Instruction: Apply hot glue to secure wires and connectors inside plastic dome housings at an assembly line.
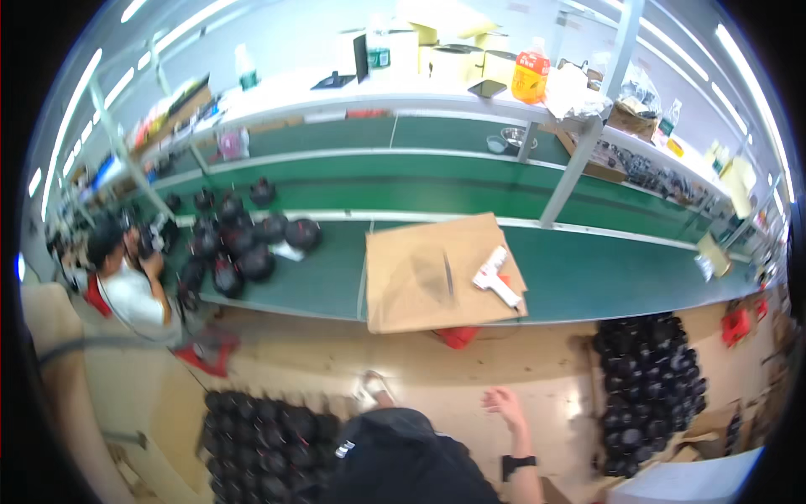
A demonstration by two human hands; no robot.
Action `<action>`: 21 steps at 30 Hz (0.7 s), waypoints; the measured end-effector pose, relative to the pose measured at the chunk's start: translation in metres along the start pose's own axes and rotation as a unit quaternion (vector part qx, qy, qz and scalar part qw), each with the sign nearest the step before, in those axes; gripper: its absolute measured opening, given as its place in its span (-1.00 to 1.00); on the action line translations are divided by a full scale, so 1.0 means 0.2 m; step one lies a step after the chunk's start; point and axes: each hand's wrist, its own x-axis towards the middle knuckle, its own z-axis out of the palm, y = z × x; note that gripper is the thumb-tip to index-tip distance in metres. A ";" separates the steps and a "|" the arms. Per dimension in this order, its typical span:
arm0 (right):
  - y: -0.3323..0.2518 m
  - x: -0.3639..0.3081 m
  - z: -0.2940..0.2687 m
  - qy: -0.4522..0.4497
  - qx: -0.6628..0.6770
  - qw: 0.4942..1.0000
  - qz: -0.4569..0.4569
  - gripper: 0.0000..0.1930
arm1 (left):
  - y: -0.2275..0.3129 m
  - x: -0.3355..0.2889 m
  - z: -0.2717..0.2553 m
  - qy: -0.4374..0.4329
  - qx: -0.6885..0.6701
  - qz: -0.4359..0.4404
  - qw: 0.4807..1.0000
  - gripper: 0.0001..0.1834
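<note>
My right hand, with a dark band on its wrist, hangs over the floor in front of the workbench. Its fingers are loosely apart and it holds nothing. My left hand is out of sight. Beyond the right hand, a sheet of cardboard lies on the green bench top, its near edge jutting over the front. A white pistol-shaped glue gun rests on its right part. Left of the gun is a thin dark tool, too small to identify.
Black round parts cluster on the bench's left; more stand in stacks on the floor at lower left and right. A person sits at the left. Above runs a shelf with an orange bottle and a metal upright.
</note>
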 end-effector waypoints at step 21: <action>-0.27 1.40 0.39 0.335 -0.582 0.741 0.018 -0.11 | -2.87 -0.76 -0.02 -0.331 0.302 -0.477 0.756 0.27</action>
